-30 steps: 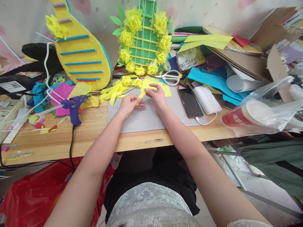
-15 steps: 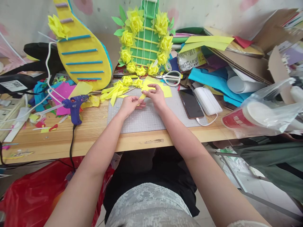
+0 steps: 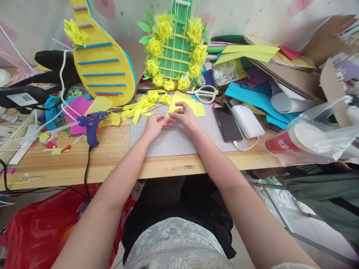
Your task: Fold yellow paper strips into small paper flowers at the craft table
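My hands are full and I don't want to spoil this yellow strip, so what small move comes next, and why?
I'd probably steady the yellow paper strip with your left hand and roll it slightly with your right hand: both hands' fingers meet at it, and folded yellow paper flowers lie just beyond.

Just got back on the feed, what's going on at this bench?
A person's bare left hand and right hand are close together above the grey gridded cutting mat, pinching a small yellow paper strip, mostly hidden. Beyond the left hand lie loose yellow paper strips; metal scissors with white handles lie farther right. The blue-purple glue gun is untouched.
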Demonstrator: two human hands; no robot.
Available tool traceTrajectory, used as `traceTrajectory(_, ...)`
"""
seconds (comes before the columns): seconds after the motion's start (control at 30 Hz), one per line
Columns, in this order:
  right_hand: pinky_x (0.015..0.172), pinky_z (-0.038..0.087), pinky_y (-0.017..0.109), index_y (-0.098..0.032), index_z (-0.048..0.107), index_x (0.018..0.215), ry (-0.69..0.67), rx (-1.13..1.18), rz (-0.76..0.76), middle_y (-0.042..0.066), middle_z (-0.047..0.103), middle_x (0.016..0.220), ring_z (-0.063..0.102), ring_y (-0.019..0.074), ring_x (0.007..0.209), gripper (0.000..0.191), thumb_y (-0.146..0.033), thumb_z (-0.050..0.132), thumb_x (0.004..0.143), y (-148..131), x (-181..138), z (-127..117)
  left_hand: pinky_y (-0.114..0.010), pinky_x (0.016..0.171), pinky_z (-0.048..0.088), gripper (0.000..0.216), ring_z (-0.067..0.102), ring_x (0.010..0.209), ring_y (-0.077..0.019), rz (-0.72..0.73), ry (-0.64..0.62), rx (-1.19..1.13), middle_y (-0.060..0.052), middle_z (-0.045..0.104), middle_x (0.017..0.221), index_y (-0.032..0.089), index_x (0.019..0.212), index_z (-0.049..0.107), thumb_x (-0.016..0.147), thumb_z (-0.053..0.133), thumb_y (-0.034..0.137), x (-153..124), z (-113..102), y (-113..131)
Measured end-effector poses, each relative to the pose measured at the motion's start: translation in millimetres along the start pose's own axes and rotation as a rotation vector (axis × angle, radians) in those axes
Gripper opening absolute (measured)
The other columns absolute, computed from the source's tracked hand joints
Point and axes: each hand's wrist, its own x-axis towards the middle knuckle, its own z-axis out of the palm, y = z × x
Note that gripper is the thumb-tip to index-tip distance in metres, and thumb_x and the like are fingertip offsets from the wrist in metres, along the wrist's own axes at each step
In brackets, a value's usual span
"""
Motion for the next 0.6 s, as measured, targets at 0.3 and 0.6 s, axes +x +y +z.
traceTrajectory(0.3, 0.064, 0.047, 0.023, -0.024, 0.044, 0.091, 0.112, 0.200, 0.068, -0.013, 0.059, 0.056, 0.056, 0.0060, 0.054, 0.062, -0.033, 0.084, 0.044, -9.3, -4.6, -2.1, -0.022, 0.051, 0.054, 0.014, 0.066, 0.051, -0.0126, 0.018, 0.048, 0.022, -0.002, 0.068, 0.058, 0.011, 0.072, 0.062, 0.084, 0.059, 0.019, -7.6, -2.9, 3.6)
traceTrajectory(0.6, 0.065, 0.047, 0.023, -0.024, 0.042, 0.092, 0.144, 0.223, 0.100, -0.014, 0.058, 0.056, 0.058, 0.0062, 0.056, 0.063, -0.029, 0.084, 0.045, -10.6, -5.2, -4.6, -0.019, 0.043, 0.047, 0.028, 0.057, 0.038, -0.0101, 0.037, 0.106, 0.257, 0.000, 0.060, 0.046, 0.013, 0.059, 0.058, 0.079, 0.065, 0.031, -5.8, -13.0, 2.1)
